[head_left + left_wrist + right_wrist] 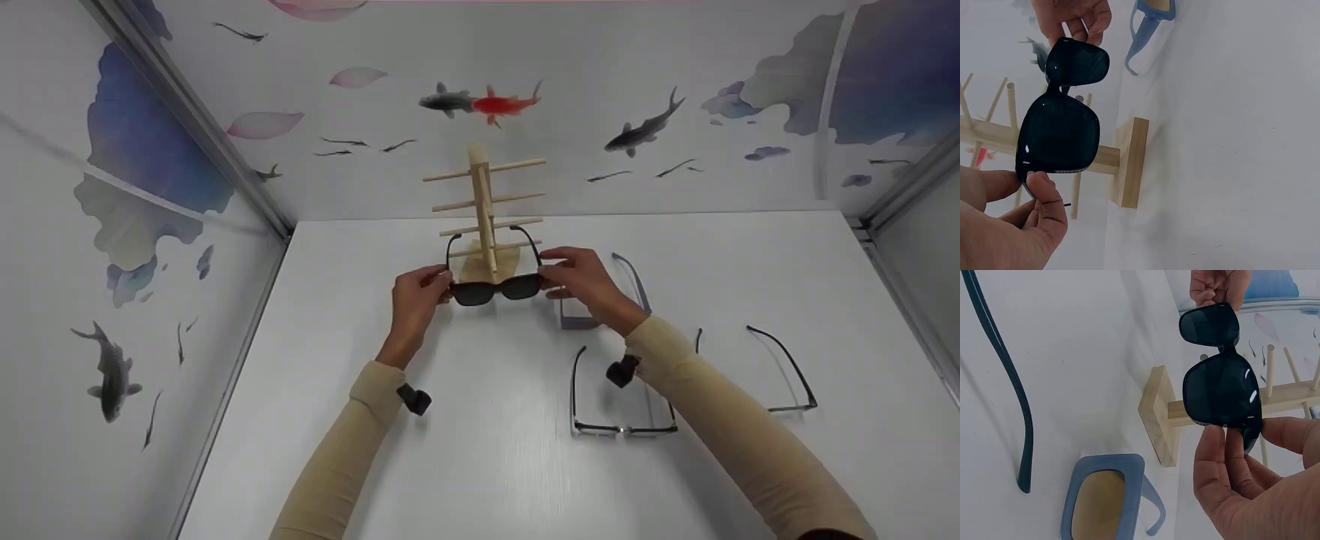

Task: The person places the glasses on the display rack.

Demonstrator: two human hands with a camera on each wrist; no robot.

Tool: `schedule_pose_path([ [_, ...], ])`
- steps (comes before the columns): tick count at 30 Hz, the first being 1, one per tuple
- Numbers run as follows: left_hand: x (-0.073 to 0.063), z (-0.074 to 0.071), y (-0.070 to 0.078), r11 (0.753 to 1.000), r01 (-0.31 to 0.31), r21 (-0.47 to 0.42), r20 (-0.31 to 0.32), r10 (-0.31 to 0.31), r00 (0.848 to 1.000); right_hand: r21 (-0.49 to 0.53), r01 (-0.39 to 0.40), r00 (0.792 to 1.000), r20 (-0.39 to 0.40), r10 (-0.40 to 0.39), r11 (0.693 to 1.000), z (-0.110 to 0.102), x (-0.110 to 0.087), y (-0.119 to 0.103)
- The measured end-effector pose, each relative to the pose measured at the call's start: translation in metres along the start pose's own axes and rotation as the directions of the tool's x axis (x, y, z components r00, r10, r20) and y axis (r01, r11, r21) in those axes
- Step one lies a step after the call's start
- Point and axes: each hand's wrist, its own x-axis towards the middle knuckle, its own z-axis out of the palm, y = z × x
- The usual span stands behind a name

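Black sunglasses [496, 289] with dark lenses are held level in front of a wooden display rack [484, 202], their arms unfolded toward it on either side of its post. My left hand [420, 300] pinches the frame at its left corner, thumb against the lens edge in the left wrist view. The right hand [589, 285] pinches the opposite corner between thumb and fingers. The rack stands upright on a wooden base [1131, 163] and has several thin pegs; the head view does not settle whether the sunglasses touch a peg.
Blue-grey glasses [1133, 464] lie right of the rack, partly behind the right hand. Dark-framed glasses [624, 430] lie nearer on the white table [480, 450]; another dark pair [802, 375] is partly covered by the right sleeve. Printed walls stand behind and at the sides.
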Motion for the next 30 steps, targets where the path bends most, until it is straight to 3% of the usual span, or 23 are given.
schedule_pose_path([
  [14,0.016,0.003,-0.013,0.999,0.029,-0.036,-0.006,-0.03,1.0,0.053,-0.008,0.999,-0.032,0.009,0.999,0.004,0.014,0.006],
  [30,0.016,0.002,-0.02,0.996,0.037,-0.077,0.001,-0.037,0.999,0.027,-0.026,0.998,-0.053,0.028,0.999,0.004,0.018,0.012],
])
